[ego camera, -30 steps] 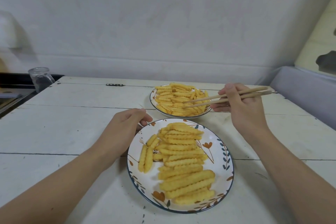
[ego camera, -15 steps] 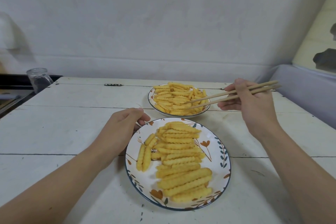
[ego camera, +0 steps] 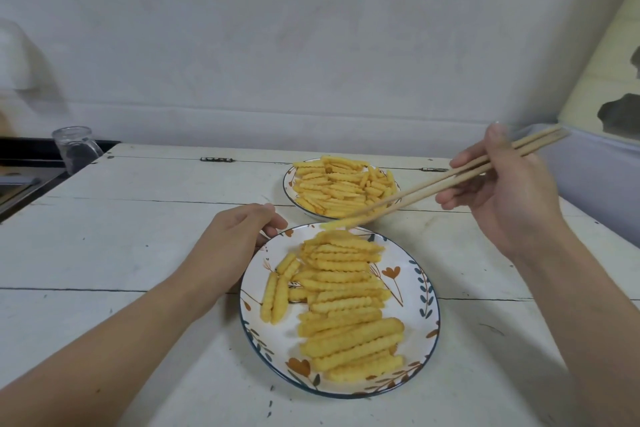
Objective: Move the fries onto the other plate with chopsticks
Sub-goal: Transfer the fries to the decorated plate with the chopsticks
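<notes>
Right hand (ego camera: 509,194) holds chopsticks (ego camera: 446,182), tips pinching one fry (ego camera: 334,225) above the near plate's (ego camera: 424,291) 12 o'clock rim. Left hand (ego camera: 235,243), fingers curled, grips that plate's 10 o'clock edge. Far plate (ego camera: 289,180) on the desk (ego camera: 138,225) holds more fries.

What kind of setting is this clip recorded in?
Probably a home kitchen or dining corner. A worn white plank table stands against a plain white wall, two floral plates hold crinkle-cut fries, and a glass jar sits beside a dark counter.

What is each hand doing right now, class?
Left hand: grips the near plate rim.
Right hand: holds chopsticks pinching a fry.
</notes>
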Action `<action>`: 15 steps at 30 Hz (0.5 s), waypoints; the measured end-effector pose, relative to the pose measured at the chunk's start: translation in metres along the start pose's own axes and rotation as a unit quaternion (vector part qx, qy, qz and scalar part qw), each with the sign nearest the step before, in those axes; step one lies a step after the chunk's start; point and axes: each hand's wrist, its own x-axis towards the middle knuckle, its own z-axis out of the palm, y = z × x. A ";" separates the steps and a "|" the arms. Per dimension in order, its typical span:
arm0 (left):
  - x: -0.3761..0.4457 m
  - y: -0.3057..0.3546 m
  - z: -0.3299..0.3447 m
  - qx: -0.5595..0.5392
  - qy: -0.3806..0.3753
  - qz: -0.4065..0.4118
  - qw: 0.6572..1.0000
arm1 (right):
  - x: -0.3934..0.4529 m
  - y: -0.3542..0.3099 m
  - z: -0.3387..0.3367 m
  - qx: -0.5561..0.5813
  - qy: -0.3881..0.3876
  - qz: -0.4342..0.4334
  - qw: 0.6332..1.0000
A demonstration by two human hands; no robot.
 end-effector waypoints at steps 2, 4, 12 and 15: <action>0.000 -0.001 0.000 0.005 0.000 0.003 1.000 | -0.005 -0.005 0.006 -0.020 -0.037 -0.005 0.999; 0.000 0.000 0.000 0.008 0.001 0.004 1.000 | -0.009 -0.006 0.011 -0.038 -0.060 -0.015 0.997; 0.000 0.001 0.001 0.007 0.001 0.011 1.000 | -0.005 -0.013 0.005 -0.055 -0.045 -0.058 0.996; -0.001 0.000 0.001 0.005 0.000 0.010 1.000 | 0.002 -0.008 -0.002 -0.036 0.021 -0.074 0.996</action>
